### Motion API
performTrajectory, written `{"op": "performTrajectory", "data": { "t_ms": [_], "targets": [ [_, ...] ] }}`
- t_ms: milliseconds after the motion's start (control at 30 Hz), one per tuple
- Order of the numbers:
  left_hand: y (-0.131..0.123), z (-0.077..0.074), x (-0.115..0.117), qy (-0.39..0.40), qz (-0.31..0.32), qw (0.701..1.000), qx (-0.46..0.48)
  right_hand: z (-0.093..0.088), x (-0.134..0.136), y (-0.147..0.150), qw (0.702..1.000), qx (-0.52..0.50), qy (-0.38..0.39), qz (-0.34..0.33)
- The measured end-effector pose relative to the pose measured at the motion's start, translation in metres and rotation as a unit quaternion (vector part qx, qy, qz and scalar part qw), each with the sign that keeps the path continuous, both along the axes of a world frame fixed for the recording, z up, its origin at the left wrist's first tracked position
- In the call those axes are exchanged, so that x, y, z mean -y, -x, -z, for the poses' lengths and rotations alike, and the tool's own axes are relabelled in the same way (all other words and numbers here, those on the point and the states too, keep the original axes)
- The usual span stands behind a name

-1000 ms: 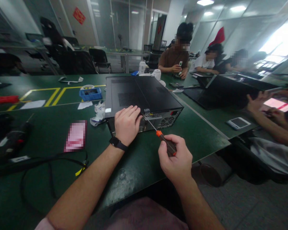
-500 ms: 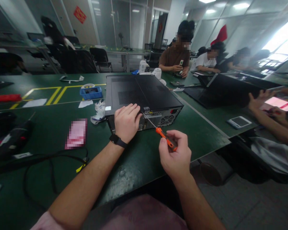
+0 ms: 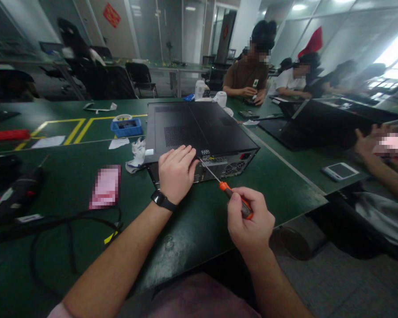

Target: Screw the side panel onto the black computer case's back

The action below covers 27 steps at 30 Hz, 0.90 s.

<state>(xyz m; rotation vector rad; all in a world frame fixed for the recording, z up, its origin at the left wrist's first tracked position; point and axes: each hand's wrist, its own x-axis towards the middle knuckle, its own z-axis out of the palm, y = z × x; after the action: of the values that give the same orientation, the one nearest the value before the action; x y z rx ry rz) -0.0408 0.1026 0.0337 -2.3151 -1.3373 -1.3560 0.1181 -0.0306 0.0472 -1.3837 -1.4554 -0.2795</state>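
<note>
A black computer case (image 3: 199, 128) lies on its side on the green table (image 3: 202, 221), its rear panel facing me. My left hand (image 3: 175, 172), with a black watch on the wrist, presses flat and open on the case's near edge. My right hand (image 3: 250, 221) is closed round the handle of an orange and black screwdriver (image 3: 234, 198). Its thin shaft reaches up and left, and the tip meets the top rear edge of the case, right beside my left fingertips.
A blue parts tray (image 3: 126, 128), white cloth (image 3: 136, 155), black power tool (image 3: 15, 194) and black cable (image 3: 69, 221) lie to the left. Another open case (image 3: 305, 128) and a white device (image 3: 340, 171) sit to the right, near a co-worker's arm (image 3: 384, 176). Other people sit behind.
My right hand has shifted its grip on the screwdriver handle and sits slightly lower and to the right. The left hand and the case have stayed put.
</note>
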Motion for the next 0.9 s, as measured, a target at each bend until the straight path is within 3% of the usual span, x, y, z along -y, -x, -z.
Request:
{"op": "performTrajectory", "data": {
  "t_ms": [133, 500, 700, 900],
  "targets": [
    [0.000, -0.001, 0.000, -0.007, -0.003, 1.000, -0.003, 0.004, 0.002, -0.002, 0.999, -0.028, 0.023, -0.014],
    [0.000, 0.000, 0.001, -0.014, -0.008, 1.000, -0.009, 0.009, -0.003, -0.003, 0.999, 0.018, -0.036, -0.012],
    [0.000, -0.002, 0.002, -0.001, -0.009, 1.000, -0.003, 0.016, -0.002, -0.007, 0.999, -0.047, 0.003, -0.012],
    [0.000, -0.004, 0.003, -0.016, -0.016, 1.000, -0.015, 0.012, -0.001, -0.006, 1.000, -0.005, -0.018, -0.017]
  ]
}}
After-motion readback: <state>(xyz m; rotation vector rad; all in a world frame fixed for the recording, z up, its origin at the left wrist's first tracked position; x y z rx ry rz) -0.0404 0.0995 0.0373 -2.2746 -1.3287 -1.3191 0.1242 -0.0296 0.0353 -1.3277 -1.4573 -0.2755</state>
